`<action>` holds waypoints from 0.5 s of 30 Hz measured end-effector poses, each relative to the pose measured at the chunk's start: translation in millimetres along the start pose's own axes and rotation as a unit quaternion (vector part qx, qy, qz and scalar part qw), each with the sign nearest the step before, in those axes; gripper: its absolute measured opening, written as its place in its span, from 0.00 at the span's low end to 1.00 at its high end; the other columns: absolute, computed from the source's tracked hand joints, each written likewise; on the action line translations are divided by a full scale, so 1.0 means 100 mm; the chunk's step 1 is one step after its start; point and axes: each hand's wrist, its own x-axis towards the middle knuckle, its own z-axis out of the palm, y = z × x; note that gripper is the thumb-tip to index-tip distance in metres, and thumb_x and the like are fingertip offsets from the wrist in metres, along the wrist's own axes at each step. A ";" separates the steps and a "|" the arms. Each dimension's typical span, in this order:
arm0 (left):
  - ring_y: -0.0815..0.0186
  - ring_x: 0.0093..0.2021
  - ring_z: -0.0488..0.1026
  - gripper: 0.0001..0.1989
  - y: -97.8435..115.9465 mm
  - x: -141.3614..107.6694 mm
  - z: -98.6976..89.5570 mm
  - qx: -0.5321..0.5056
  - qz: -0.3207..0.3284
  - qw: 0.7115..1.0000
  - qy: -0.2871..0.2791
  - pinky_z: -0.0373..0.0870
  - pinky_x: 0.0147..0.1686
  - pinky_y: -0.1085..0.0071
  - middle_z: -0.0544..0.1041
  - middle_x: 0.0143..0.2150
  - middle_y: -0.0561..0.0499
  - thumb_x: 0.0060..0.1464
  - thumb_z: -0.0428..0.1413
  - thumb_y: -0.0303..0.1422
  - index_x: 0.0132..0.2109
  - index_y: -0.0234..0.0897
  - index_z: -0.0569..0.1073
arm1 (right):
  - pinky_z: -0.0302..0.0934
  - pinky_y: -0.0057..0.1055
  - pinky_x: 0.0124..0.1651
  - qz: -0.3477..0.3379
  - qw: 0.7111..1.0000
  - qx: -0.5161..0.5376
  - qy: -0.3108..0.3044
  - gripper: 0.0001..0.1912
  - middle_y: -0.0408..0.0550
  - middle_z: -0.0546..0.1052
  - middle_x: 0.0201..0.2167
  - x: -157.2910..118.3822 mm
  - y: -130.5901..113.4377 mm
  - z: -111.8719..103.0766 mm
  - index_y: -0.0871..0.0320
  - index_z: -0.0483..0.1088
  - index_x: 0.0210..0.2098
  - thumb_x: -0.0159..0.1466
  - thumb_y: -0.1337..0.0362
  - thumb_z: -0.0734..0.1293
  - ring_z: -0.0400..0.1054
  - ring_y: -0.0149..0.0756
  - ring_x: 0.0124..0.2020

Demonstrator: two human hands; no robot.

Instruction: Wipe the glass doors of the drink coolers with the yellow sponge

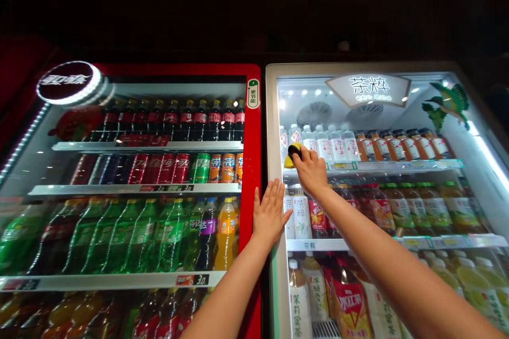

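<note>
My right hand (313, 174) grips a small yellow and black cleaning pad (290, 159) and holds it against the glass door (338, 174) of the right-hand drinks fridge, near its left edge. Behind the glass at that height stand clear bottles with white caps (333, 140). Lower and to the left, my left hand (270, 215) lies flat with fingers spread on the pale door frame (272, 132) of the same fridge, beside the gap between the two fridges. Nothing is in it.
At the left stands a red-framed fridge (252, 159) with shelves of soda bottles and cans, and a round lit sign (68, 81) at its top. A lit sign (369, 87) and a green bird sticker (449, 101) sit on the right fridge. Above, it is dark.
</note>
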 end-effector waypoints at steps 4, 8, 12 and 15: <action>0.58 0.77 0.45 0.38 -0.03 0.00 0.02 0.001 0.008 1.000 0.010 0.40 0.73 0.41 0.50 0.77 0.44 0.66 0.49 0.41 0.76 0.40 0.42 | 0.62 0.39 0.41 -0.008 0.998 0.053 0.018 0.22 0.53 0.73 0.62 0.14 0.08 -0.02 0.49 0.73 0.59 0.71 0.69 0.57 0.66 0.49 0.51; 0.57 0.77 0.46 0.35 -0.06 0.14 -0.01 -0.009 0.022 1.000 0.018 0.42 0.73 0.41 0.50 0.77 0.44 0.67 0.48 0.40 0.75 0.39 0.49 | 0.63 0.37 0.45 0.013 0.987 0.155 0.035 0.23 0.42 0.73 0.64 0.43 0.05 -0.12 0.45 0.74 0.58 0.71 0.69 0.58 0.70 0.46 0.51; 0.54 0.76 0.49 0.31 -0.14 0.45 -0.07 -0.019 0.025 0.999 0.044 0.44 0.73 0.42 0.56 0.75 0.40 0.67 0.48 0.42 0.72 0.37 0.58 | 0.62 0.42 0.52 -0.012 0.984 0.165 0.065 0.22 0.37 0.70 0.67 0.81 -0.12 -0.19 0.44 0.75 0.57 0.73 0.69 0.57 0.65 0.48 0.60; 0.53 0.76 0.51 0.29 -0.23 0.67 -0.11 -0.011 0.024 0.998 0.057 0.46 0.73 0.42 0.62 0.72 0.38 0.67 0.47 0.42 0.70 0.34 0.64 | 0.62 0.44 0.52 -0.043 0.991 0.111 0.062 0.22 0.39 0.70 0.67 1.09 -0.28 -0.16 0.46 0.74 0.58 0.73 0.69 0.56 0.61 0.49 0.64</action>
